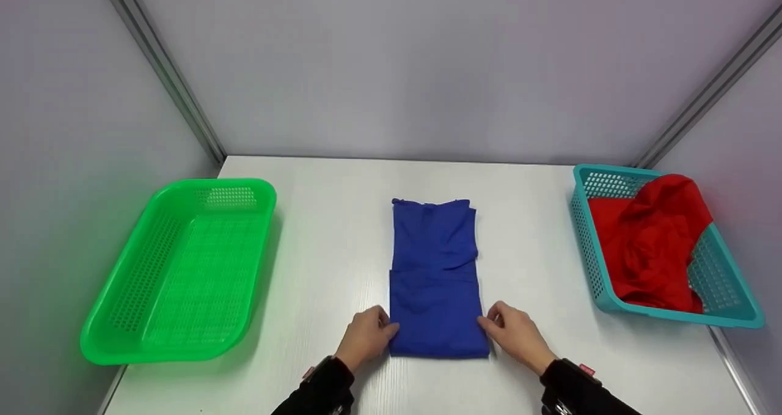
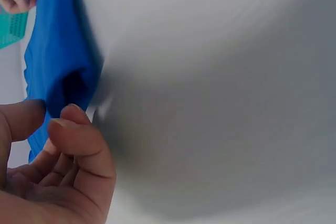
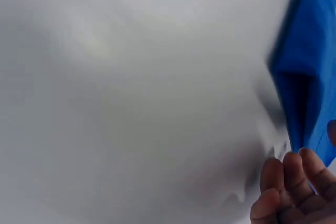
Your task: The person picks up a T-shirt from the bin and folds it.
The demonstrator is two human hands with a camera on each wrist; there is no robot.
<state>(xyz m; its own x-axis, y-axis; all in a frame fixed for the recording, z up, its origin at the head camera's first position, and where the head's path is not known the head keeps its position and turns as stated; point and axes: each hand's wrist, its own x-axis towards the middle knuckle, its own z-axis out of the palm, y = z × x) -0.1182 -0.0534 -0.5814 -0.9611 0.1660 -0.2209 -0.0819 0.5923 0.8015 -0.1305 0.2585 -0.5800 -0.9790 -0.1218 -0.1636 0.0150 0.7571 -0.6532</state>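
Note:
A blue cloth (image 1: 435,274), folded into a long rectangle, lies in the middle of the white table (image 1: 330,219). My left hand (image 1: 390,329) is at the near left edge of the cloth, my right hand (image 1: 487,323) at its near right edge. In the left wrist view my left hand (image 2: 52,114) has thumb and forefinger closing round the fold of the blue cloth (image 2: 52,51). In the right wrist view my right hand (image 3: 315,156) curls its fingers (image 3: 294,177) under the edge of the blue cloth (image 3: 312,61), with the thumb barely in frame.
An empty green basket (image 1: 140,268) stands at the left of the table. At the right a teal basket (image 1: 672,316) holds a crumpled red cloth (image 1: 647,244). Grey walls enclose the table on three sides.

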